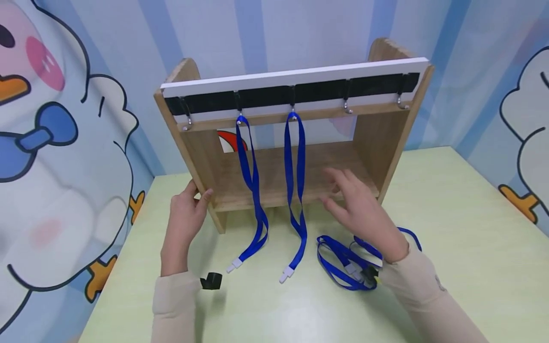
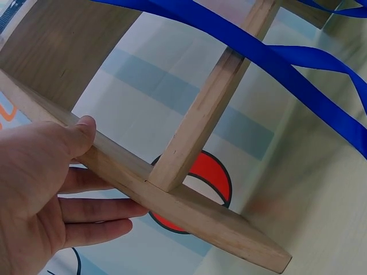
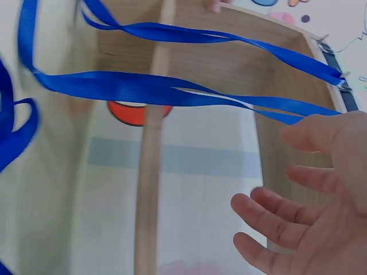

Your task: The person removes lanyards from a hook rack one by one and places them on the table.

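A wooden rack (image 1: 372, 138) stands on the pale green table (image 1: 454, 228), with a white board and a black strip of metal hooks along its top. Two blue lanyards (image 1: 254, 190) (image 1: 299, 190) hang from the second and third hooks and trail onto the table. My left hand (image 1: 188, 209) grips the rack's left side panel, thumb in front (image 2: 80, 134) and fingers behind. My right hand (image 1: 356, 205) hovers open, fingers spread, in front of the lower shelf near the right side panel (image 3: 287, 114). It touches nothing that I can see.
A loose heap of blue lanyards (image 1: 339, 259) lies on the table under my right wrist. Hooks at the left end (image 1: 187, 125) and the two at the right (image 1: 348, 109) (image 1: 402, 104) are bare. Cartoon-printed walls close in behind and on both sides.
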A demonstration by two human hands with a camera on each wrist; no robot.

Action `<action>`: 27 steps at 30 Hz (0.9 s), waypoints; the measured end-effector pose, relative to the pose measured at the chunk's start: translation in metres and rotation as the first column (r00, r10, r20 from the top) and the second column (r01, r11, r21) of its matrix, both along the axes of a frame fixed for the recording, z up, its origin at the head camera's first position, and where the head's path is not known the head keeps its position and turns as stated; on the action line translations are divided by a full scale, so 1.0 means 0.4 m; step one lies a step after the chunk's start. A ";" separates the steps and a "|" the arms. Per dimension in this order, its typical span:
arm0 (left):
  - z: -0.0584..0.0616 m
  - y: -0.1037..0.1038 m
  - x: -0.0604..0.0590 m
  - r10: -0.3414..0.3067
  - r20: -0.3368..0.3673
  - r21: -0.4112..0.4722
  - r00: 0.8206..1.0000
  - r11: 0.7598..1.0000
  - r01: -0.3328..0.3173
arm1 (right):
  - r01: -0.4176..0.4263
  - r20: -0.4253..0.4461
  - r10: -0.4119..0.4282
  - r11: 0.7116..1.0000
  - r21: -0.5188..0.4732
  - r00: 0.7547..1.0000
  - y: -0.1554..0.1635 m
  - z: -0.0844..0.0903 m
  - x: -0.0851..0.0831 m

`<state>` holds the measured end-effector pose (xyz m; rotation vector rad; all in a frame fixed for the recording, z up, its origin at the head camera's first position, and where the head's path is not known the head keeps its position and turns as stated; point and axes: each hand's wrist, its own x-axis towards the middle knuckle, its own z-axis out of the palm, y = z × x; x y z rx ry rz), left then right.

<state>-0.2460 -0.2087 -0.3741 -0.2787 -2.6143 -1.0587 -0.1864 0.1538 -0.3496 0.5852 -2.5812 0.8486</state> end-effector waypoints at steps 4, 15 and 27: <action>0.001 0.000 0.000 0.000 0.001 0.003 1.000 1.000 0.000 | 0.002 -0.050 -0.004 0.999 -0.039 0.999 -0.016 0.021 -0.005; 0.000 0.000 -0.002 -0.006 -0.004 0.016 1.000 1.000 0.006 | -0.009 -0.230 -0.027 0.988 -0.156 0.973 -0.077 0.109 -0.032; 0.003 0.001 0.004 0.002 -0.004 0.016 1.000 1.000 -0.002 | -0.020 -0.366 -0.104 0.947 -0.319 0.925 -0.131 0.207 -0.045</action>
